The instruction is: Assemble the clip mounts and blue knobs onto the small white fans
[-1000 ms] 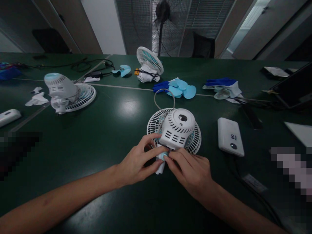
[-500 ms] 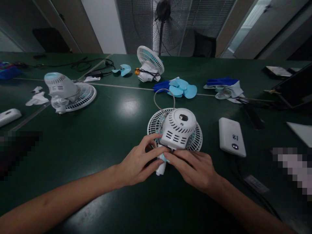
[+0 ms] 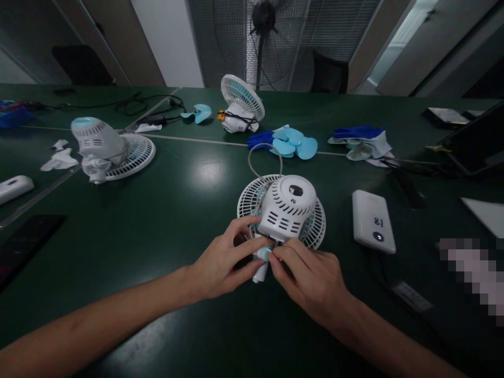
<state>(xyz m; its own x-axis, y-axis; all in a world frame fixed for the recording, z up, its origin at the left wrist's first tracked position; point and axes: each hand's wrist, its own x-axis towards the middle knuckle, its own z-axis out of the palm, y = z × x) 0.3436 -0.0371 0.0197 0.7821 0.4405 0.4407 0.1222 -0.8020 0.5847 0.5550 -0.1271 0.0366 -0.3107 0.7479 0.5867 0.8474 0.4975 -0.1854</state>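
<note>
A small white electric fan (image 3: 289,205) lies grille-down on the table in front of me, its vented motor housing facing up. From the housing's near side sticks out a white neck piece (image 3: 260,274) with a light-blue knob (image 3: 265,253). My left hand (image 3: 224,257) is closed round this neck from the left, its fingers reaching up beside the housing. My right hand (image 3: 315,275) pinches at the knob from the right, thumb and bent index finger together; its fingertips partly hide the joint. A grey cord loops up behind the housing.
Two similar fans stand beyond, one at left (image 3: 98,142) and one at the back (image 3: 240,105). Light-blue fan blades (image 3: 295,143) lie on blue gloves. A white power bank (image 3: 373,220) is to the right, a dark phone (image 3: 29,239) to the left.
My right hand's fingers have curled in from lying stretched along the housing's edge to a pinch at the knob. The left hand and the fan have hardly moved.
</note>
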